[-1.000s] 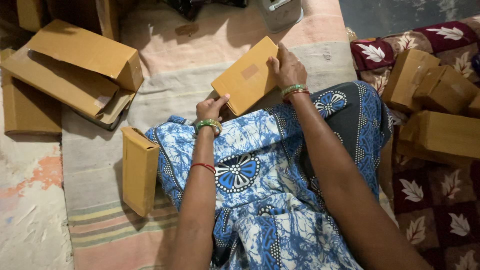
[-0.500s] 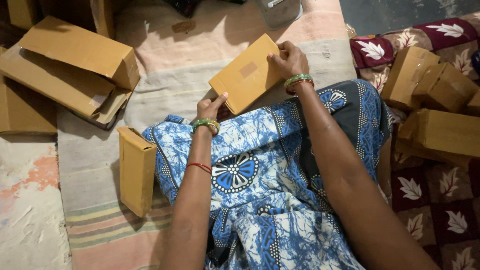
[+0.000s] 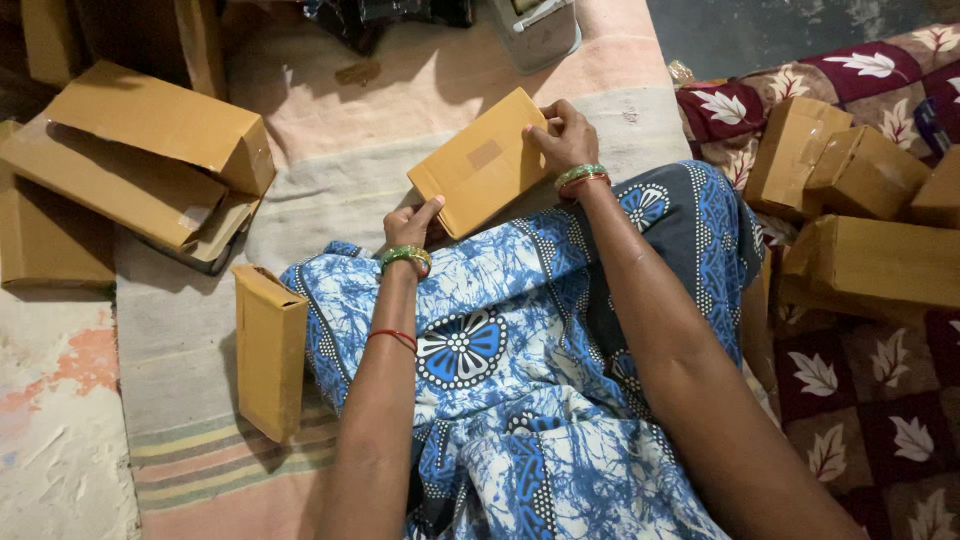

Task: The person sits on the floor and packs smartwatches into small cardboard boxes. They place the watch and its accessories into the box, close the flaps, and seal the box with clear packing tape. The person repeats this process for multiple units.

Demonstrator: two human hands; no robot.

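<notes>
Both hands grip the flat brown carton (image 3: 480, 165) over my lap — left hand (image 3: 412, 225) pinching the near corner, right hand (image 3: 562, 135) the far edge; I'd keep opposite corners braced so it stays square.

upright carton (image 3: 270, 350), stacked cartons (image 3: 140, 160), floral mat (image 3: 860, 390)

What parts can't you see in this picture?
- Head view: inside of the flat brown box, shut.
- Left hand fingertips, hidden under that box.
- Grey metal thing, cut off by the top edge.
- Boxes on the right, partly cut by the right edge.
</notes>
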